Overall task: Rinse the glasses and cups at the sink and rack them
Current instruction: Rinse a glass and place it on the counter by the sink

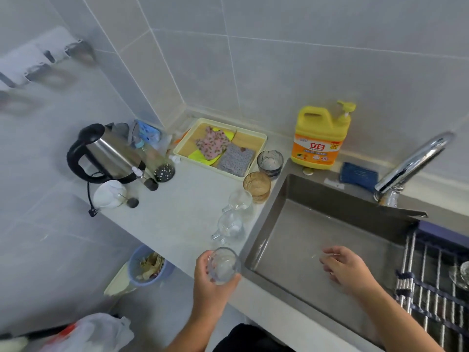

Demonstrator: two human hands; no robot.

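A clear glass [223, 266] sits in the left hand [212, 280], fingers wrapped around its lower wall, mouth tilted up toward the camera. It is held over the counter's front edge, just left of the sink [269, 240] rim.

The right hand [345, 270] hovers over the sink basin, palm down, fingers loosely spread and gripping nothing.

Along the counter [182, 212] beside the sink's left rim stands a row of more drinkware: a clear handled mug [229, 228] nearest the held glass, a second clear mug [239, 201] just behind it, then an amber glass [256, 187], then a dark tinted glass [270, 163] at the sink's back corner.

At the right, a roll-up drying rack [431, 288] spans the sink's right end, with a clear glass piece [460, 274] resting on it at the frame edge. The chrome faucet [411, 163] rises behind the basin, its spout running out of view to the right. A dark blue sponge [358, 175] lies on the ledge near its base, and a yellow detergent bottle [319, 138] with a pump stands at the back left corner of the sink.

Farther left, a pale tray [256, 138] holds folded cloths. A steel kettle [106, 153] stands near the counter's left end, with small bottles around it. Below the counter a blue bin [138, 260] holds scraps.
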